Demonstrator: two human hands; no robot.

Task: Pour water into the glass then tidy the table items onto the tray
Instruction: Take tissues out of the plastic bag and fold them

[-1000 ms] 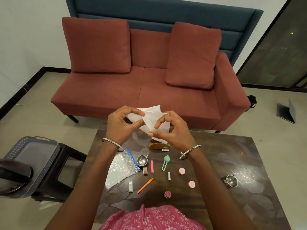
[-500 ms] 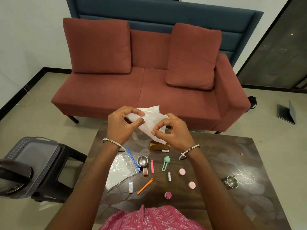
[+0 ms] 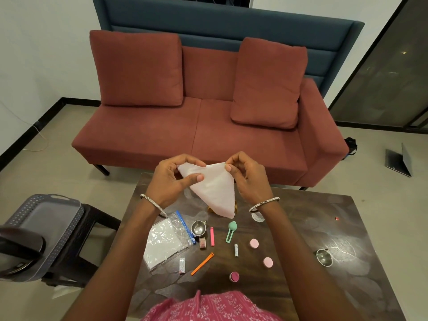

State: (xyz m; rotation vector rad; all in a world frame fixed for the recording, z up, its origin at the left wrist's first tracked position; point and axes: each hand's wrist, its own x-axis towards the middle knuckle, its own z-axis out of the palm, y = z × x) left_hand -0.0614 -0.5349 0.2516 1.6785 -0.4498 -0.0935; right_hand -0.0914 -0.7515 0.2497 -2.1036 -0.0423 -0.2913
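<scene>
A white paper napkin [image 3: 214,189] hangs as a folded triangle above the dark wooden table [image 3: 324,228]. My left hand [image 3: 171,179] pinches its left corner and my right hand [image 3: 249,176] pinches its right corner. Behind the napkin's tip a brown wooden holder [image 3: 235,207] is mostly hidden. On the table lie a zip bag [image 3: 165,242], a small steel cup [image 3: 198,227], a pink clip [image 3: 212,236], a green clip [image 3: 231,230], an orange clip [image 3: 202,264], pink round caps [image 3: 254,243] and a second steel cup [image 3: 324,257]. The grey tray [image 3: 44,218] rests on a stool at the left.
A red sofa [image 3: 196,126] stands right behind the table's far edge. The dark stool [image 3: 92,230] with the tray sits close to the table's left side. A dark curved object [image 3: 20,249] lies on the tray's near end. A laptop [image 3: 399,162] lies on the floor at the right.
The crumpled napkin has been drawn out flat into a triangle. My hands have moved apart, the right one rising to the napkin's upper right corner.
</scene>
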